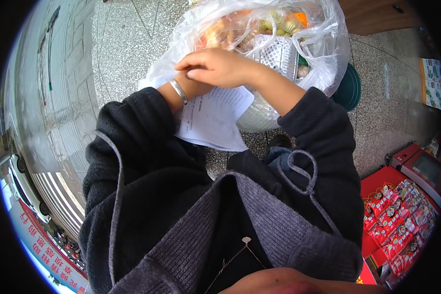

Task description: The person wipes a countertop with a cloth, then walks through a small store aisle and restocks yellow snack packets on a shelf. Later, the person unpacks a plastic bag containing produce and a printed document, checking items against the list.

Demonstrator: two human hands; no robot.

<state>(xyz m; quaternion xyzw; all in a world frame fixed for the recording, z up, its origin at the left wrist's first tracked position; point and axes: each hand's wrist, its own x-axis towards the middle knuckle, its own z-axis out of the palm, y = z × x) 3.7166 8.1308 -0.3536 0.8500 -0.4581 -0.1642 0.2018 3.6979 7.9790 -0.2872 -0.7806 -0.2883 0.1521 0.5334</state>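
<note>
My right hand (220, 66) lies across the back of my left hand and wrist, its thumb and forefinger apart. Beneath it is my left hand (196, 87), with a silver bangle (178, 91) on the wrist. The left fingers are mostly hidden, so their grip cannot be made out. White printed sheets of paper (215, 123) hang under the left hand towards my body, with one corner curling. Just beyond both hands is a large clear plastic bag (327, 47). Inside it show a transparent clamshell container (275, 53), green produce (279, 24) and other wrapped food.
A dark green tub (349, 88) stands partly behind the bag on the speckled floor (128, 44). Brown furniture (378, 16) is at the upper right. At lower right, red snack packets (391, 220) lie beside a red-framed device (420, 165). Outside at left are a white car (27, 187) and pavement.
</note>
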